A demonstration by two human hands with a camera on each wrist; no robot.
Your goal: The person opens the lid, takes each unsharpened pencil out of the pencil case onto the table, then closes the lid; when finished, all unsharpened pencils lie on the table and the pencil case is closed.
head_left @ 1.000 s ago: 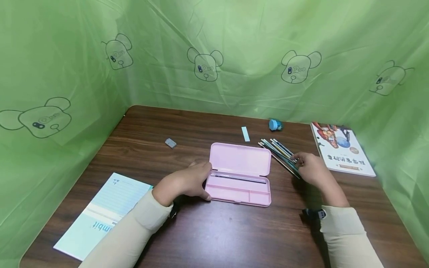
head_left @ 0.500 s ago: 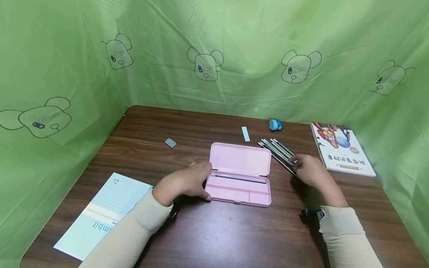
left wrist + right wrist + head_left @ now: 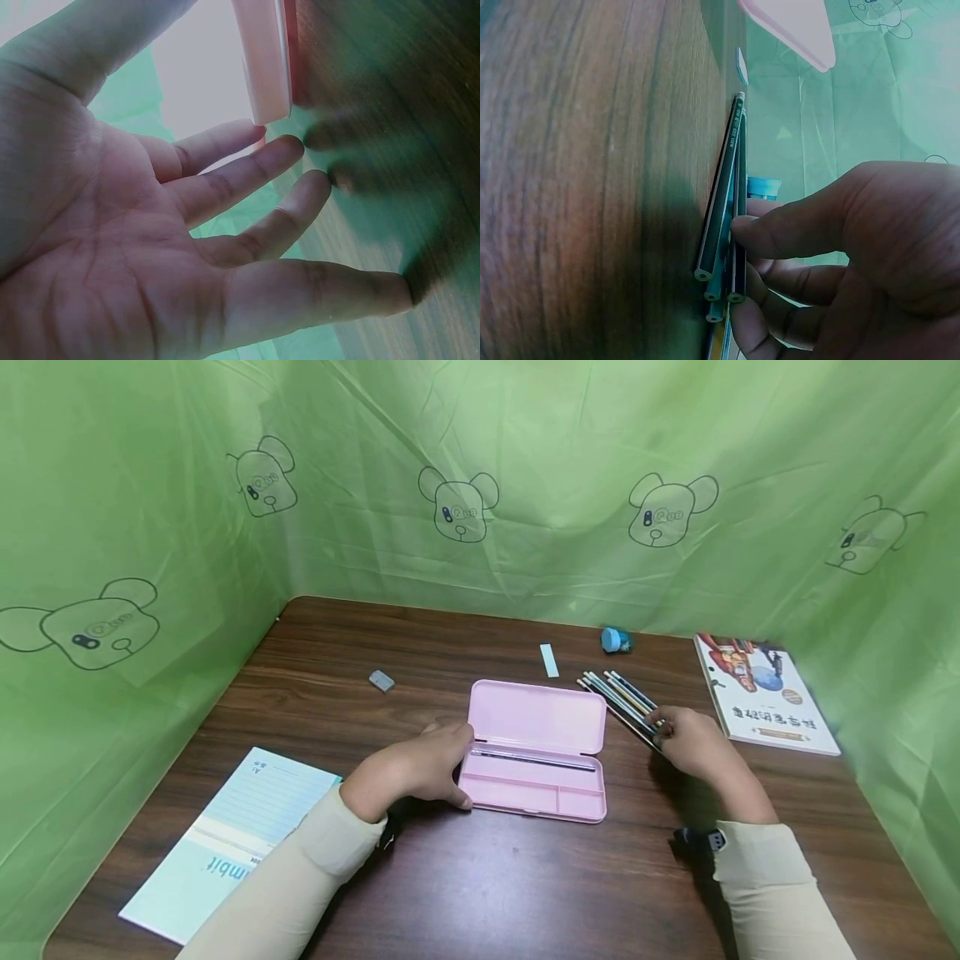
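Note:
An open pink pencil case (image 3: 538, 717) lies on the table with a dark pencil (image 3: 534, 761) in its long back compartment. My left hand (image 3: 426, 763) is at the case's left end, thumb by the front corner, and in the left wrist view its fingers extend loosely beside the case's edge. To the right of the case lies a bundle of several pencils (image 3: 617, 695). My right hand (image 3: 693, 741) is over their near ends. In the right wrist view, its thumb and fingers pinch a dark pencil (image 3: 737, 277) next to the others.
A grey eraser (image 3: 382, 681) lies behind and left of the case. Toward the back are a pale strip (image 3: 550, 660) and a blue round-capped item (image 3: 616, 640). A notebook (image 3: 225, 843) lies at left, a picture-covered book (image 3: 768, 693) at right. Green curtain (image 3: 555, 527) surrounds the table.
My right hand has shifted slightly left and down along the pencils, its fingertips drawn in closer around them. My left hand and the case have stayed put.

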